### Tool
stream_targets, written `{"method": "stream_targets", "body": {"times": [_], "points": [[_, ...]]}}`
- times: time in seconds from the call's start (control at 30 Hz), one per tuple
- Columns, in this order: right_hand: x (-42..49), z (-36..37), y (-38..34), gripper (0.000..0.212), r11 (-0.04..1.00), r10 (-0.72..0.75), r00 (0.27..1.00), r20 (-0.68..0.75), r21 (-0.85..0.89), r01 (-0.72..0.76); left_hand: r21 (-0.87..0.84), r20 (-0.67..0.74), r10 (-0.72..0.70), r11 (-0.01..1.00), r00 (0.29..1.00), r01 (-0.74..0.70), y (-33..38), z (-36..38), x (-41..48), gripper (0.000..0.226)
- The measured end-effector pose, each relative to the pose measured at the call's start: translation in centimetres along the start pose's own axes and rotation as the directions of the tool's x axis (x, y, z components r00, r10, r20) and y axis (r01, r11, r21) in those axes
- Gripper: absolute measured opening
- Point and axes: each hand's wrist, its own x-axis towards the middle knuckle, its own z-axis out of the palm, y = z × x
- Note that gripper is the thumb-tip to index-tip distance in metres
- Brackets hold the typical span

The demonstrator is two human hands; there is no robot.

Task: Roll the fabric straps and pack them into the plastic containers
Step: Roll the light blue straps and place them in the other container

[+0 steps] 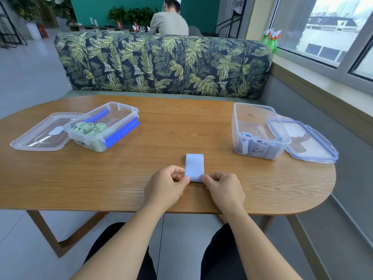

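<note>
Rolling begins: both hands pinch the near end of a pale blue strap.

Head view: the pale blue strap (194,166) lies flat on the bench (171,118) at 6 o'clock and runs toward 12. The left hand (164,186) and right hand (224,188) hold its near corners, fingers (182,179) curled narrow on the cloth. At 10 o'clock the left container (121,112) stands open with green rolls (90,128) inside. At 2 o'clock the right container (256,118) holds blue rolls (247,134) — its lid (310,144) sits at 3. The step looks like the roll's first turn. Next comes even turning toward 12, edges kept square, then probably a carry to the right container.
</note>
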Motion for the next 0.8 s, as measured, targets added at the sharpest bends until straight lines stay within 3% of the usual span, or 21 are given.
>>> {"method": "stream_targets", "body": {"times": [0.23,0.53,0.67,0.8], "points": [[0.8,0.3,-0.1,0.03,1.0,0.001,1.0,-0.025,0.008,-0.001,0.009,-0.038,-0.062,0.998,0.997,0.062,0.4,0.3,0.5,0.008],[0.5,0.3,-0.1,0.02,0.999,-0.037,0.998,-0.05,-0.023,0.036,0.004,-0.06,-0.099,0.995,0.993,0.099,0.5,0.7,1.3,0.015],[1.4,0.1,-0.2,0.022,1.0,-0.024,1.0,0.005,0.008,0.024,-0.049,-0.104,-0.057,0.997,0.993,0.053,-0.2,0.9,1.3,0.019],[2.7,-0.1,-0.4,0.025,0.998,-0.002,0.998,0.067,0.061,-0.002,0.013,-0.08,0.021,1.0,0.997,-0.02,-0.3,1.1,1.4,0.013]]}}
